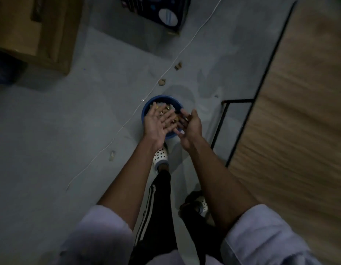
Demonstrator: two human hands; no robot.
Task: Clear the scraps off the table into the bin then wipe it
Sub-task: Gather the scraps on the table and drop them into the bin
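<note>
Dumping over the bin: our left hand (158,121) has its fingers spread flat, our right hand (190,127) is loosely cupped, nothing gripped. The scraps (166,108) sit in the blue bin (146,109) below. Its rim is small, so we reckon bits could miss, like the floor pieces (162,82) beyond.

A brown cardboard box (32,29) sits at 10 o'clock on the grey concrete floor (51,131). A dark printed carton with a pale round window (156,12) lies at 12 o'clock. A thin white cord (127,121) runs diagonally across the floor from 1 o'clock toward 7 o'clock. A dark blue rounded object (5,69), blurred, sits just beside the cardboard box at 9 o'clock.
</note>
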